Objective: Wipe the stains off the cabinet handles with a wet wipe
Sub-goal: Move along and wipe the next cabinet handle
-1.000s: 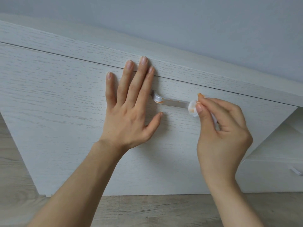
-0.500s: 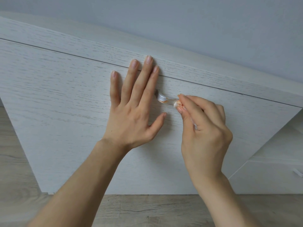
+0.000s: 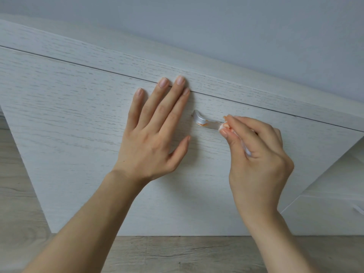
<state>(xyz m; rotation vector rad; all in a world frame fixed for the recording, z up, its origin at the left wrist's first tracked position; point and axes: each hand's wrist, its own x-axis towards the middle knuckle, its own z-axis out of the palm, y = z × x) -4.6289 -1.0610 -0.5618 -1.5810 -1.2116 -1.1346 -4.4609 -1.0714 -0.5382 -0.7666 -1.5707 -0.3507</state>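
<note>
A silver bar handle (image 3: 202, 120) is mounted on the white wood-grain cabinet front (image 3: 78, 119); an orange stain shows on its left end. My left hand (image 3: 155, 133) lies flat on the front just left of the handle, fingers straight. My right hand (image 3: 256, 154) pinches a small white wet wipe (image 3: 223, 126), smeared orange, against the handle's middle. The handle's right part is hidden behind that hand.
The cabinet's top board (image 3: 216, 75) runs diagonally above the front, with a grey wall behind. Wood-look floor (image 3: 177, 253) lies below. At the right is a lower white unit (image 3: 334, 194) with another handle (image 3: 357, 210) at the frame edge.
My right hand slid the wipe left along the handle, then back a little to the right. My left hand stayed flat on the front.
</note>
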